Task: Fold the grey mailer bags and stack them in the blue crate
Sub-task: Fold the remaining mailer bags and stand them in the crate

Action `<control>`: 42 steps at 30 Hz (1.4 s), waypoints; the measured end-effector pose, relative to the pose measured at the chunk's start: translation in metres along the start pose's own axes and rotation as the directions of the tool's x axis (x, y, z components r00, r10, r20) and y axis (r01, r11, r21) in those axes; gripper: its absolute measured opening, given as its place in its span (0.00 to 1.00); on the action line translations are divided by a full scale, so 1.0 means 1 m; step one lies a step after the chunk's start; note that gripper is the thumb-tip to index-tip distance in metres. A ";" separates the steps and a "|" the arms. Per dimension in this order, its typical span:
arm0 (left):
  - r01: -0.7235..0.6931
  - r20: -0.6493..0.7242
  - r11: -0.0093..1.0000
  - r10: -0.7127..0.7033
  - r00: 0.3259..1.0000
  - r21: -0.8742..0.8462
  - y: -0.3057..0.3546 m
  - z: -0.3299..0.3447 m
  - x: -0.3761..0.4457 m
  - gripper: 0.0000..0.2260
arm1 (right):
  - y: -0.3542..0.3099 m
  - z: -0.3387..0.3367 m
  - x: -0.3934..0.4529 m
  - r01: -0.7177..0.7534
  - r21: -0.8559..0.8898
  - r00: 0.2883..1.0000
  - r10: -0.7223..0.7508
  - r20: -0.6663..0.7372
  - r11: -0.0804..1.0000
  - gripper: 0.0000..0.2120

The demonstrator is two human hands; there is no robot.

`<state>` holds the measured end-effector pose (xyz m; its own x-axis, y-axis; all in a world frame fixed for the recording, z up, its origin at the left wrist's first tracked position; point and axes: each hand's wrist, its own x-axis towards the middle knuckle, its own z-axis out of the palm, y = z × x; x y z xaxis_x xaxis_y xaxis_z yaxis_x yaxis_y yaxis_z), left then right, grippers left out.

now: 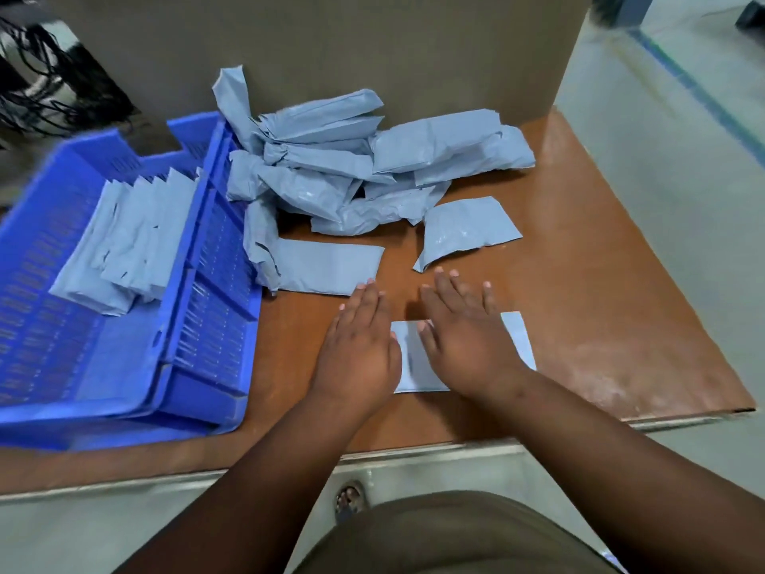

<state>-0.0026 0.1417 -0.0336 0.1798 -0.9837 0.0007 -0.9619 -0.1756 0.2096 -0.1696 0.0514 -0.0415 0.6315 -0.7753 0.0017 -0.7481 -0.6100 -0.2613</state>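
Both your hands lie flat on one bag (416,358) at the table's (579,283) near edge.
Your left hand (358,345) and right hand (465,337) press it, fingers straight, gripping nothing; the loose pile (352,159) lies beyond, against the board (331,47); folded bags (120,242) sit inside the crate (215,308) to your left.

Flat grey mailer bag (418,366) lies beside blue crate (215,258) holding folded bags (124,242).

Left hand (358,345) and right hand (467,333) side by side — palms down, fingers straight
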 end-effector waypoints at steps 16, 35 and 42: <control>-0.028 0.132 0.992 0.011 0.991 0.124 -0.008 0.043 0.008 0.31 | -0.015 0.040 0.010 -0.018 -0.120 0.997 0.027 0.074 0.993 0.31; -0.145 0.125 0.989 0.147 0.981 -0.020 0.060 0.035 0.019 0.34 | 0.039 -0.006 -0.014 0.004 -0.037 1.000 -0.003 0.024 0.999 0.30; -0.137 0.109 0.983 0.124 0.986 0.119 0.066 0.055 0.015 0.30 | 0.063 0.021 -0.033 0.014 -0.145 0.995 0.000 0.096 0.989 0.33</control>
<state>-0.0751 0.1131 -0.0730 0.0354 -0.9962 -0.0794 -0.9951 -0.0425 0.0898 -0.2335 0.0419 -0.0779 0.6484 -0.7558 -0.0909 -0.7606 -0.6383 -0.1181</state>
